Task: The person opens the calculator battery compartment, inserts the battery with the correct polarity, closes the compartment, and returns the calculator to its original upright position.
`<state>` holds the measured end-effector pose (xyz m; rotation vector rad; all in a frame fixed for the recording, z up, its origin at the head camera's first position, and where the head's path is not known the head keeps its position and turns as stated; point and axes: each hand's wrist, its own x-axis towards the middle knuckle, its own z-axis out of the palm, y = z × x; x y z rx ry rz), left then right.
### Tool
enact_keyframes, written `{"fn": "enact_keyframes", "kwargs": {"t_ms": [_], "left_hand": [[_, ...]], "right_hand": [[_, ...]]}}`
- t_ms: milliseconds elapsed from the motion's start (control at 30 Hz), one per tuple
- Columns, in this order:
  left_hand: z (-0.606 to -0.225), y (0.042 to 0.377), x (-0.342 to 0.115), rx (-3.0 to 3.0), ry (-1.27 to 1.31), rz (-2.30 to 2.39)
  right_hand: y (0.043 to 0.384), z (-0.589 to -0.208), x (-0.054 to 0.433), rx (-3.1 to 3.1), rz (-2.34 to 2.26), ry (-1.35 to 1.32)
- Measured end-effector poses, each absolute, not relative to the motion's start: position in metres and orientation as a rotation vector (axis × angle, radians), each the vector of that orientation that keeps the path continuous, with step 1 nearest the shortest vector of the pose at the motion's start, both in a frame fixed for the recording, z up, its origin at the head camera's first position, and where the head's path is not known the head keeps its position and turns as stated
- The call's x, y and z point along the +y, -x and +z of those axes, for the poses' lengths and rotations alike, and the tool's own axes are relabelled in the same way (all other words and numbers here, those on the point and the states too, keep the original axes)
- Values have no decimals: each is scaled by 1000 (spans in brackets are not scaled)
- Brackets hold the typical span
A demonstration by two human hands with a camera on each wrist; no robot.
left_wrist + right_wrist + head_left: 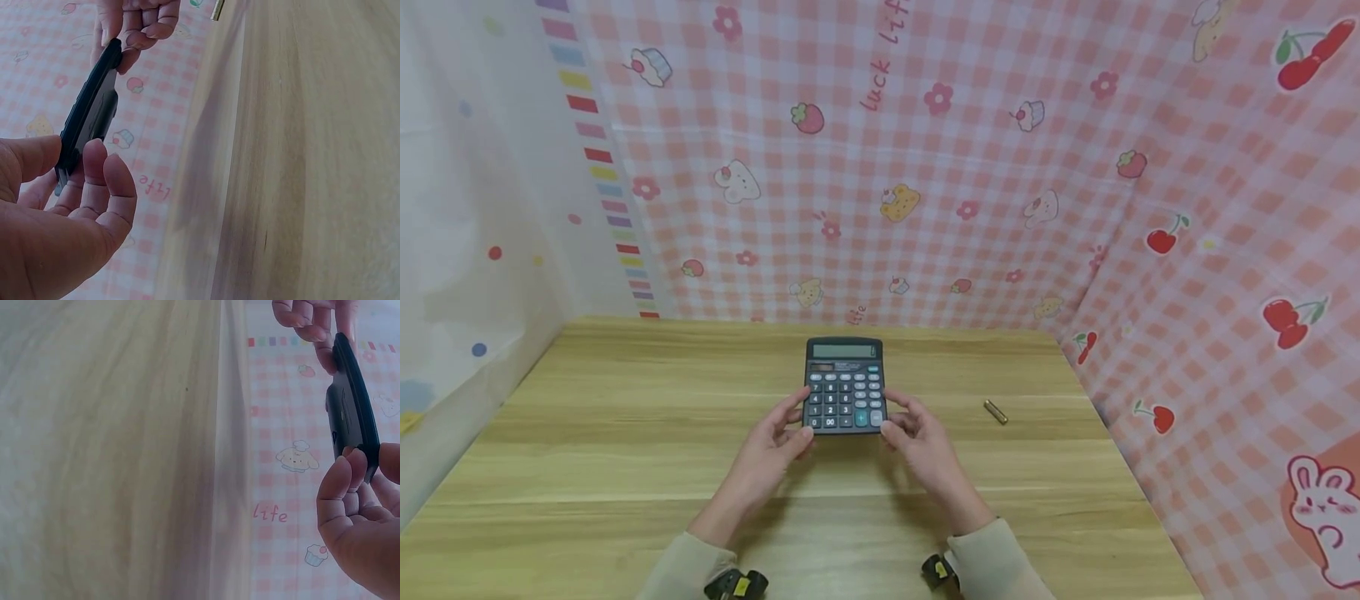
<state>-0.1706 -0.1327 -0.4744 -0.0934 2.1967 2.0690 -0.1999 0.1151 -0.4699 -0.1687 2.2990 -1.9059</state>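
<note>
A dark calculator [846, 387] is held up off the table between both hands, its keys and lit display facing the head camera. At its lower left edge, the left hand [775, 437] grips it with the thumb in front and curled fingers behind. The right hand [922, 442] holds the lower right edge in the same way. Seen from the side in the left wrist view, the calculator [89, 112] is tilted and clear of the wood. Its dark back [350, 412] shows in the right wrist view. A small brass-coloured battery [996, 412] lies on the table, right of the right hand.
The wooden table [625, 400] runs back to a pink checked cloth [850, 250] hung behind it and along the right side. A whitish cloth [475, 208] hangs at the left. Each wrist carries a black strapped camera [737, 583].
</note>
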Motion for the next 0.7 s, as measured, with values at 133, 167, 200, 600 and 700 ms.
{"fn": "enact_keyframes", "kwargs": {"t_ms": [133, 167, 200, 600, 700], "left_hand": [[-474, 169, -133, 2204, 101, 2067], [-474, 169, -133, 2205, 103, 2067], [-474, 169, -133, 2204, 101, 2069], [-473, 167, -136, 2202, 88, 2069], [-474, 168, -136, 2207, 93, 2060]], "right_hand": [[199, -469, 115, 2303, -1882, 164], [199, -469, 115, 2302, -1880, 162], [199, -469, 115, 2300, -1879, 161], [200, -470, 117, 2253, -1893, 168], [200, -470, 117, 2246, -1895, 172]]}}
